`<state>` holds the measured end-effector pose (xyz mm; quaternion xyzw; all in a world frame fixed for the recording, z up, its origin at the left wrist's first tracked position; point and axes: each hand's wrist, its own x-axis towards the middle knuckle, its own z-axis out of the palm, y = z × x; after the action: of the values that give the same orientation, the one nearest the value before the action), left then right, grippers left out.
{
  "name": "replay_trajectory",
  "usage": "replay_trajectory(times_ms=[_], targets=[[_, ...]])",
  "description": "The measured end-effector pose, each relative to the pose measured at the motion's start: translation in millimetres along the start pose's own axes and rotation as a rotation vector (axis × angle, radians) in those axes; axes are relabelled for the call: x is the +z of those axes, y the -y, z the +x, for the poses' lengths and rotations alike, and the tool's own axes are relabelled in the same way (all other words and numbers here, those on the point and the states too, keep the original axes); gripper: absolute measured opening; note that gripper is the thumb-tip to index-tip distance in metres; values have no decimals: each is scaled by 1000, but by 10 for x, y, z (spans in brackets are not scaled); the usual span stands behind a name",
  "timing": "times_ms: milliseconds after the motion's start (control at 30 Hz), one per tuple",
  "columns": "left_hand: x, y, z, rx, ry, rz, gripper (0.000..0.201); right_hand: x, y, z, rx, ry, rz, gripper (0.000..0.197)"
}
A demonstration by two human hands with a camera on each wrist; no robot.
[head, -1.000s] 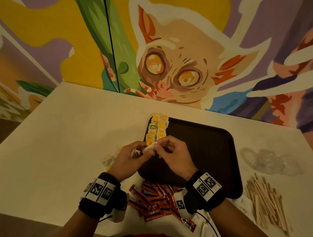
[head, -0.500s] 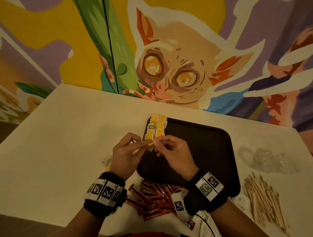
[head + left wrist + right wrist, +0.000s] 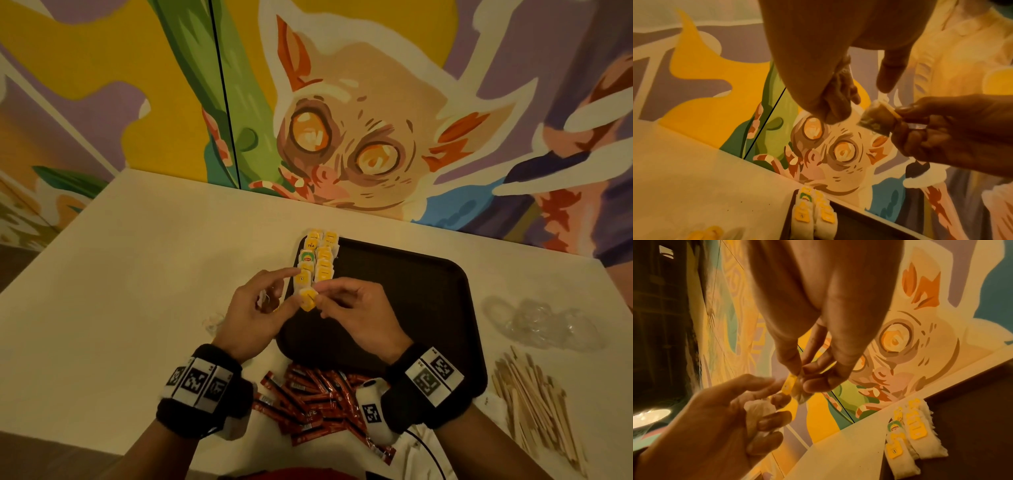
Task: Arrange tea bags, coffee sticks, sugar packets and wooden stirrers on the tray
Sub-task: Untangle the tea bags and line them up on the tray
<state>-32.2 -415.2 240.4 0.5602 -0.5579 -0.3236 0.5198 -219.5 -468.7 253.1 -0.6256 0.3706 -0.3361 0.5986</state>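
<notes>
Two rows of tea bags (image 3: 318,260) with yellow tags lie at the far left corner of the dark tray (image 3: 404,291). My right hand (image 3: 323,296) pinches one more tea bag (image 3: 307,298) by its yellow tag, just in front of the rows. My left hand (image 3: 286,291) touches that bag with thumb and straight index finger. Its lower fingers curl round a second white tea bag (image 3: 758,413). The left wrist view shows the pinched bag (image 3: 877,120) hanging above the rows (image 3: 812,209). Red coffee sticks (image 3: 315,401) lie in a heap near the tray's front edge, and wooden stirrers (image 3: 537,404) right of it.
Crumpled clear plastic (image 3: 537,322) lies on the white table right of the tray. A small clear wrapper (image 3: 212,322) sits left of my left hand. A painted wall (image 3: 342,137) stands behind the table's far edge.
Both hands have moved a little farther along the tray toward the rows. The held tea bag's yellow tag now faces up. My left index finger has straightened.
</notes>
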Motion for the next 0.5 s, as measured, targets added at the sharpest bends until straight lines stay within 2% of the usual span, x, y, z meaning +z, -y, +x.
replay_trajectory(times_ms=[67,133,300,400,500], targets=[[0,-13,11,30,67,28,25,-11,7,-11,-7,22,3,19],[26,-15,19,48,62,65,14,-18,6,-17,-11,33,0,18],[67,-24,18,67,-1,29,15,-30,-9,-35,-9,30,-101,22],[69,-64,17,79,-31,32,15,-28,-31,-32,-50,-39,-267,13],[65,-48,33,67,-53,40,12,-35,-18,-20,-70,-73,-287,10]])
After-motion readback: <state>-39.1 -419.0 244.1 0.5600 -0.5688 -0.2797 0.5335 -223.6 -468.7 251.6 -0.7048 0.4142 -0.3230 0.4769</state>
